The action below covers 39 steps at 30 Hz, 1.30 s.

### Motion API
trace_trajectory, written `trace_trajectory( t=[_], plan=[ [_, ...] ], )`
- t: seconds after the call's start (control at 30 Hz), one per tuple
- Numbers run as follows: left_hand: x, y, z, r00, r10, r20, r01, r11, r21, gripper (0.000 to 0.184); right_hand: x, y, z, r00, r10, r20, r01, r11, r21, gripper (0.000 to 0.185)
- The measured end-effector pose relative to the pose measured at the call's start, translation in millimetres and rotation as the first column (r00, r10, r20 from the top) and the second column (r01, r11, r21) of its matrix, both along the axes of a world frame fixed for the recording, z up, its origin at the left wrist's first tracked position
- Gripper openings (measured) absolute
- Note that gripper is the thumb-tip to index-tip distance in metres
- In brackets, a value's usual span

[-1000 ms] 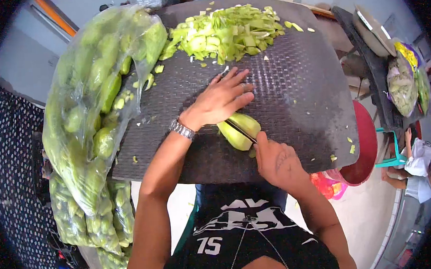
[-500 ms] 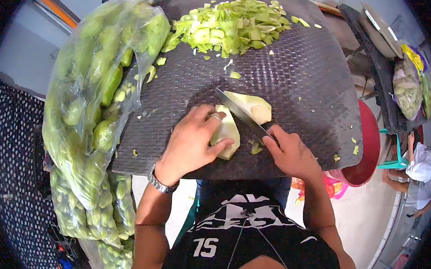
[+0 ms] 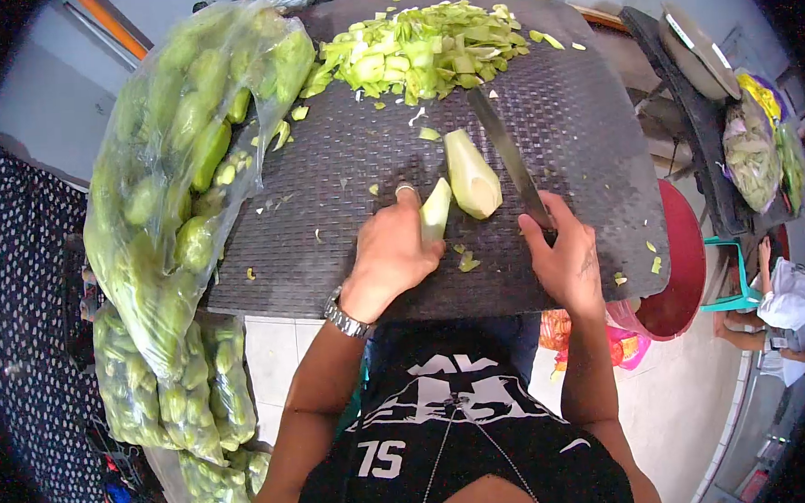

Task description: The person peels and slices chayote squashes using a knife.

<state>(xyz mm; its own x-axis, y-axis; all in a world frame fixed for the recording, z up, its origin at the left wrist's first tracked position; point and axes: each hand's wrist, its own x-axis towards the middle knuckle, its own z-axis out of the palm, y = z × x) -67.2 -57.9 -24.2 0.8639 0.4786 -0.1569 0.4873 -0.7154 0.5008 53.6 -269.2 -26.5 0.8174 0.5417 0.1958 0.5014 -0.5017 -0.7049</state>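
My left hand (image 3: 386, 257) is closed around one pale peeled chayote half (image 3: 435, 211), which stands tilted on its edge on the dark woven tabletop (image 3: 326, 173). Just right of it, another peeled chayote half (image 3: 473, 177) lies on its own, with a scooped hollow near its lower end. My right hand (image 3: 569, 259) grips a kitchen knife (image 3: 506, 150) by its handle. The blade points away from me and up to the left, apart from both halves. Small green scraps (image 3: 467, 261) lie between my hands.
A heap of chopped green pieces (image 3: 419, 55) covers the table's far side. On the left rests a large clear bag of whole chayotes (image 3: 179, 154), with more filled bags (image 3: 186, 381) below. A red tub (image 3: 681, 264) stands at the right edge. Another person (image 3: 787, 300) is farther right.
The knife has moved up and right, away from between the halves. My left hand has shifted right and turned its half upright; the other half has rotated lengthwise.
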Motion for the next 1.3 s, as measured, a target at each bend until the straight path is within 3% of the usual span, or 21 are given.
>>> trace_trajectory(
  t=[0.07, 0.1, 0.13, 0.2, 0.23, 0.27, 0.3, 0.33, 0.4, 0.43, 0.53, 0.57, 0.67, 0.77, 0.87, 0.97, 1.07, 1.1, 1.2, 1.3],
  plan=[
    [-1.6, -1.6, -3.4, 0.998, 0.012, 0.057, -0.011, 1.000, -0.026, 0.059, -1.0, -2.2, 1.4, 0.993, 0.026, -0.117, -0.023, 0.999, 0.027, 0.034],
    [-6.7, -1.7, -2.0, 0.992, 0.004, 0.129, -0.001, 1.000, -0.024, 0.051, -1.8, -2.5, 5.9, 0.977, 0.029, -0.209, -0.022, 0.999, 0.037, 0.035],
    [-9.4, 4.3, -9.3, 0.977, 0.078, 0.197, -0.033, 0.974, -0.225, 0.048, -0.7, -1.5, 9.8, 0.955, 0.034, -0.296, -0.021, 0.999, 0.048, 0.035],
    [-14.5, 16.7, -23.5, 0.929, 0.248, 0.276, -0.037, 0.802, -0.596, 0.043, -0.2, -0.8, 14.4, 0.893, 0.029, -0.450, 0.017, 0.995, 0.097, 0.031],
    [-17.9, 20.0, -18.8, 0.890, 0.395, 0.226, -0.015, 0.522, -0.853, 0.040, -1.7, -1.1, 14.5, 0.849, 0.028, -0.528, 0.039, 0.993, 0.115, 0.029],
    [-20.8, 24.2, -21.2, 0.839, 0.509, 0.194, 0.053, 0.279, -0.959, 0.041, -4.0, -1.2, 13.0, 0.801, 0.144, -0.581, 0.000, 0.971, 0.240, 0.027],
    [-17.2, 29.5, -27.6, 0.823, 0.512, 0.244, 0.302, -0.031, -0.953, 0.043, -5.5, -0.4, 11.4, 0.746, 0.264, -0.611, -0.031, 0.931, 0.364, 0.026],
    [-14.9, 33.6, -32.6, 0.795, 0.532, 0.289, 0.510, -0.330, -0.794, 0.044, -7.1, 0.9, 9.9, 0.682, 0.385, -0.621, -0.052, 0.873, 0.484, 0.024],
    [-11.4, 20.2, -25.3, 0.756, 0.637, 0.149, 0.467, -0.366, -0.805, 0.048, -18.4, 5.0, 4.8, 0.666, 0.416, -0.619, -0.105, 0.874, 0.475, 0.022],
    [-7.3, 16.2, -21.8, 0.766, 0.605, 0.216, 0.510, -0.368, -0.778, 0.048, -25.3, 6.7, 4.0, 0.660, 0.429, -0.616, -0.130, 0.874, 0.469, 0.021],
    [0.8, 8.3, -21.1, 0.681, 0.709, 0.185, 0.524, -0.294, -0.800, 0.046, -46.9, 8.6, 21.6, 0.689, 0.392, -0.610, -0.209, 0.913, 0.350, 0.024],
    [4.7, 6.4, -19.0, 0.678, 0.713, 0.179, 0.517, -0.291, -0.805, 0.048, -50.7, 6.6, 18.5, 0.669, 0.389, -0.633, -0.213, 0.917, 0.339, 0.040],
    [11.7, -1.7, -8.3, 0.600, 0.790, 0.128, 0.554, -0.295, -0.778, 0.049, -62.4, 2.9, 31.9, 0.729, 0.289, -0.620, -0.200, 0.957, 0.211, 0.057],
    [11.3, -3.5, -5.5, 0.650, 0.745, 0.148, 0.589, -0.370, -0.719, 0.049, -67.3, -0.8, 32.5, 0.752, 0.242, -0.614, -0.189, 0.970, 0.151, 0.067],
    [13.5, 3.2, -28.7, 0.683, 0.726, 0.080, 0.527, -0.414, -0.742, 0.052, -70.1, -5.7, 20.4, 0.801, 0.256, -0.542, -0.169, 0.964, 0.207, 0.064],
    [15.6, 4.1, -35.0, 0.637, 0.771, 0.018, 0.507, -0.401, -0.763, 0.050, -71.4, -10.2, 33.7, 0.769, 0.210, -0.604, -0.153, 0.978, 0.144, 0.064],
    [19.1, 2.5, -24.5, 0.574, 0.783, 0.238, 0.592, -0.197, -0.782, 0.048, -70.5, -15.9, 44.2, 0.760, 0.175, -0.625, -0.215, 0.977, 0.013, 0.063],
    [22.9, 1.2, -14.0, 0.516, 0.837, 0.181, 0.493, -0.117, -0.862, 0.046, -71.0, -17.5, 41.9, 0.769, 0.186, -0.611, -0.220, 0.975, 0.020, 0.063],
    [24.2, 7.5, -14.0, 0.529, 0.794, 0.300, 0.489, 0.003, -0.872, 0.048, -74.3, -21.3, 35.4, 0.792, 0.207, -0.575, -0.227, 0.973, 0.037, 0.063],
    [27.1, 7.8, -10.7, 0.526, 0.778, 0.343, 0.530, 0.016, -0.848, 0.050, -76.5, -21.7, 35.6, 0.809, 0.201, -0.552, -0.216, 0.976, 0.040, 0.063]
  ],
)
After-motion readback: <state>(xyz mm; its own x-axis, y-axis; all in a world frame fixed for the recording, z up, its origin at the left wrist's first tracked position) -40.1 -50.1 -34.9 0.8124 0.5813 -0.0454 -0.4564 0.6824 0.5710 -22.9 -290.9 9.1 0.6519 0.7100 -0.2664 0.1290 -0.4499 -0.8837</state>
